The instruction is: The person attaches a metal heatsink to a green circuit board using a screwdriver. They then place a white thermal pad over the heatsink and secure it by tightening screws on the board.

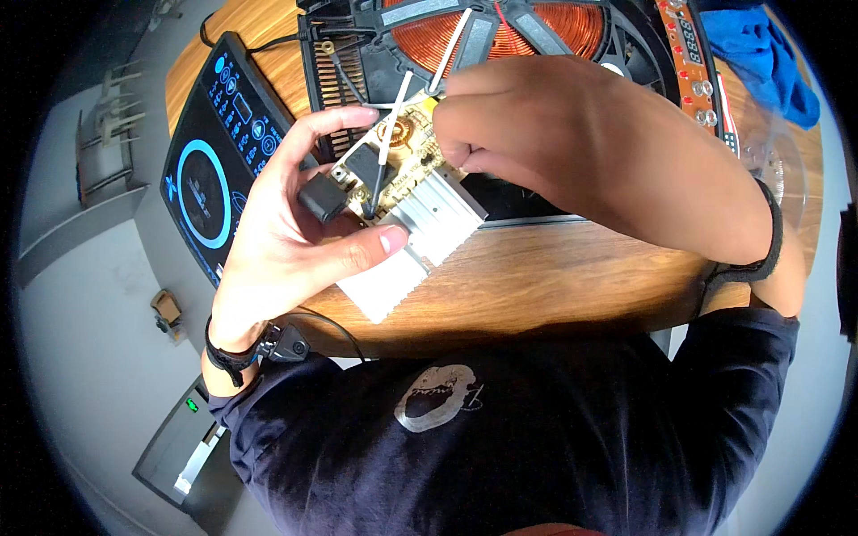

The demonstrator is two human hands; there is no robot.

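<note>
Head view: left hand (pixel 286 237) clamped circuit board (pixel 398 170) with finned heatsink (pixel 438 214); right hand (pixel 572 152) pinched its far edge. Board already lifted out of opened cooker base (pixel 357 36); white wires (pixel 393 116) remained attached

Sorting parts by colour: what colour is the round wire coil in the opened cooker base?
Copper-orange coil, crossed by grey bars, seen in the head view.

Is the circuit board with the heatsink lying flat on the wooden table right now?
No. The circuit board is lifted off the wooden table, gripped by the left hand, with the right hand at its top edge.
</note>
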